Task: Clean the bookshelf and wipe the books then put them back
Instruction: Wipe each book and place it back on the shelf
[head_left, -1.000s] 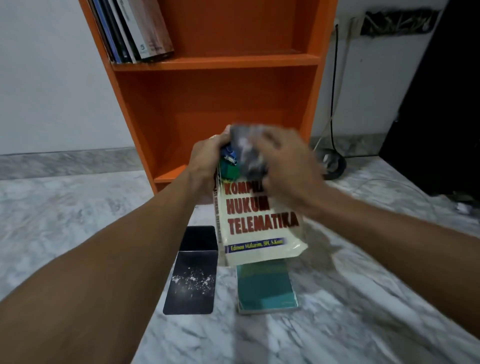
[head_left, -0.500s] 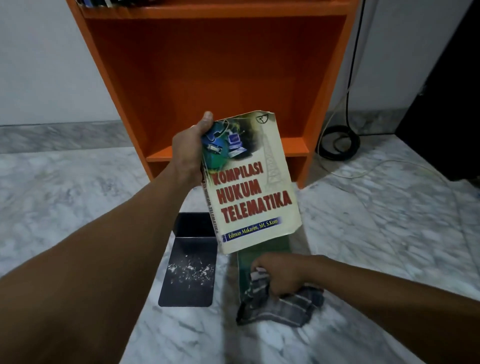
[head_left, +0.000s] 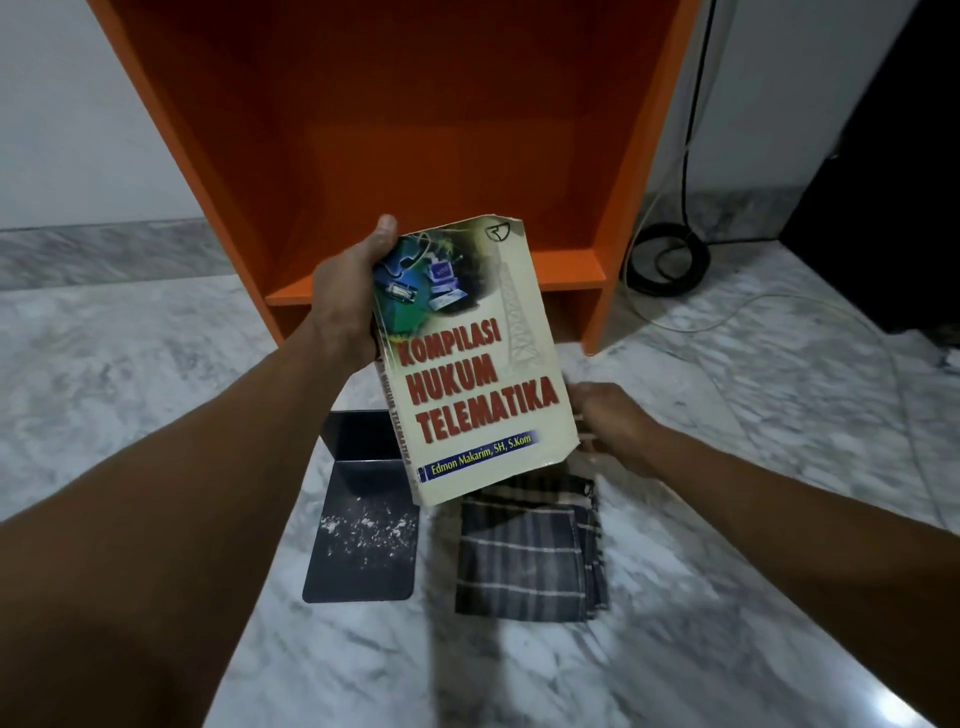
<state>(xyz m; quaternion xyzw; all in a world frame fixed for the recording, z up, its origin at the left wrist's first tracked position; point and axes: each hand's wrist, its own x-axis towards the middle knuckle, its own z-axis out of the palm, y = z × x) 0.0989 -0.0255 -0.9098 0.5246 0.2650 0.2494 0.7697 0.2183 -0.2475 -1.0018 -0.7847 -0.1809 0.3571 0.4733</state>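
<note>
My left hand (head_left: 348, 301) grips a cream paperback (head_left: 467, 364) with red title lettering by its spine and holds it upright in front of the orange bookshelf (head_left: 566, 273), whose lower compartment stands bare. My right hand (head_left: 618, 426) hovers by the book's lower right corner, blurred, with nothing visibly in it; the book hides its fingertips. A dark plaid cloth (head_left: 530, 551) lies folded flat on the marble floor just below that hand.
A dark flat plate (head_left: 363, 545) speckled with white dust lies on the floor left of the cloth. A coiled black cable (head_left: 670, 260) sits right of the shelf. Black furniture (head_left: 883, 182) stands at the far right.
My right hand stopped wiping the book's top, brought the cloth down onto the green book on the floor and let go of it. The cloth now lies flat and the hand has lifted.
</note>
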